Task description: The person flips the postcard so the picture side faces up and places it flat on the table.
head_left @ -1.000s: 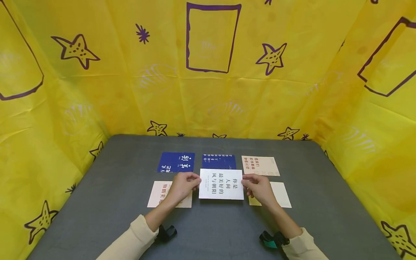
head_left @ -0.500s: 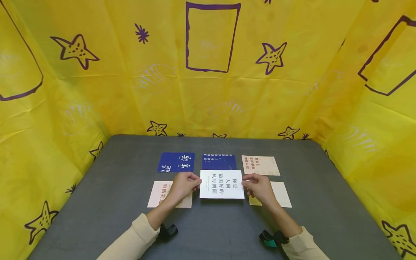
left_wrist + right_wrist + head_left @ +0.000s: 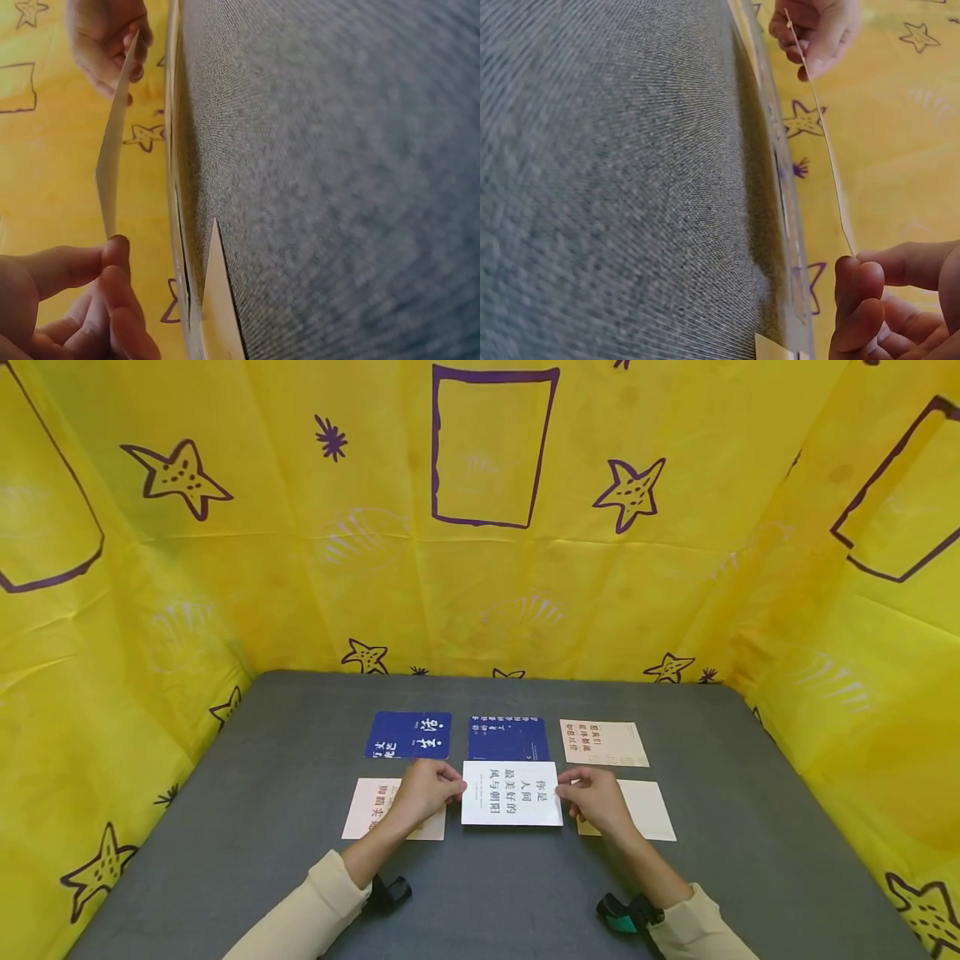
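Note:
Between the two hands is a white card (image 3: 512, 795) printed with dark Chinese characters. My left hand (image 3: 424, 791) pinches its left edge between thumb and fingers, and my right hand (image 3: 600, 799) pinches the right edge. Both wrist views show the card (image 3: 114, 150) raised off the table, seen nearly edge-on. Beneath my left hand lies a pale pink card (image 3: 367, 810), partly covered by the hand and wrist. A cream and yellow card (image 3: 651, 810) lies under my right hand, also partly covered. Just beyond the held card is a dark blue card (image 3: 508, 743).
Another blue card (image 3: 407, 735) lies at the back left, and a peach card (image 3: 603, 743) with reddish characters at the back right. All rest on a grey table (image 3: 510, 893). A yellow patterned cloth (image 3: 480, 585) encloses its back and sides.
The white card has moved slightly toward me with both hands still pinching it. More of the blue card behind it shows. The cards on the table have stayed put.

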`<action>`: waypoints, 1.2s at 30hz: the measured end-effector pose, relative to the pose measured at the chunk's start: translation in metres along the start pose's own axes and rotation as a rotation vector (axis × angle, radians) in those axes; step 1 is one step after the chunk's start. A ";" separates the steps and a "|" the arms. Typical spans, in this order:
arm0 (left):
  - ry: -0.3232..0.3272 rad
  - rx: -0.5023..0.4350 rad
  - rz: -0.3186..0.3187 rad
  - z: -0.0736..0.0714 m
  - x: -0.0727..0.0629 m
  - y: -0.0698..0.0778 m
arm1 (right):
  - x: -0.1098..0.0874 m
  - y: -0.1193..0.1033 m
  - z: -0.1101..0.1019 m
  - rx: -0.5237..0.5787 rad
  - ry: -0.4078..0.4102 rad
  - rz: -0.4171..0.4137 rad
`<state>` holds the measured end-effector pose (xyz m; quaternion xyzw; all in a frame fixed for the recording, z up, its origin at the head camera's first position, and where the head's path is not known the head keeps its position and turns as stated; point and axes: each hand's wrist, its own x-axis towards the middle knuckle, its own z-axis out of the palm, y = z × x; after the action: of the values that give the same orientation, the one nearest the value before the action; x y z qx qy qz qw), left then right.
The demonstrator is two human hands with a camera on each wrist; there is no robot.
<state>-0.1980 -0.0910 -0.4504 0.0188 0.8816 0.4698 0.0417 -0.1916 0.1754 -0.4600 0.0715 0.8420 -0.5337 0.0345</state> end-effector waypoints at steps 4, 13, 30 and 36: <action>-0.022 0.049 0.001 0.000 0.000 -0.001 | 0.001 0.002 0.001 0.000 -0.009 0.000; -0.093 0.144 0.015 -0.001 0.000 -0.002 | -0.001 0.003 0.003 -0.054 -0.034 -0.001; -0.237 0.239 0.030 -0.006 -0.003 -0.001 | -0.001 0.007 0.004 -0.094 -0.115 0.067; -0.229 0.243 0.057 -0.008 -0.003 0.004 | -0.001 0.011 -0.012 -0.109 -0.141 0.008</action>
<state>-0.1956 -0.0960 -0.4421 0.1023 0.9204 0.3556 0.1261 -0.1885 0.1903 -0.4644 0.0350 0.8650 -0.4906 0.0996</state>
